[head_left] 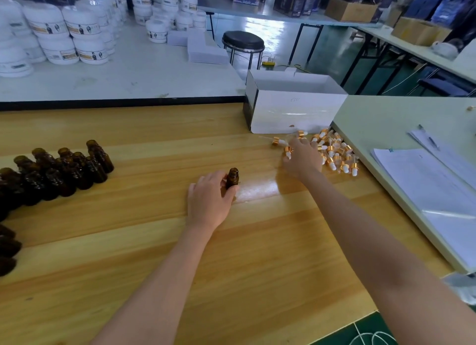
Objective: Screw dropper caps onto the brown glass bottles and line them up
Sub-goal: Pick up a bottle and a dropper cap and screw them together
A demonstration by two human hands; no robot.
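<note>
My left hand grips a brown glass bottle that stands upright and uncapped on the wooden table. My right hand reaches over the left edge of a pile of gold-collared dropper caps with white bulbs. One cap lies against its thumb side; whether the fingers hold it is hidden. A cluster of several uncapped brown bottles stands at the table's left, and more run down the left edge.
An open white box stands just behind the caps. A pale green table with paper sheets and a pen adjoins on the right. White jars are stacked on the far table, and a black stool stands beyond.
</note>
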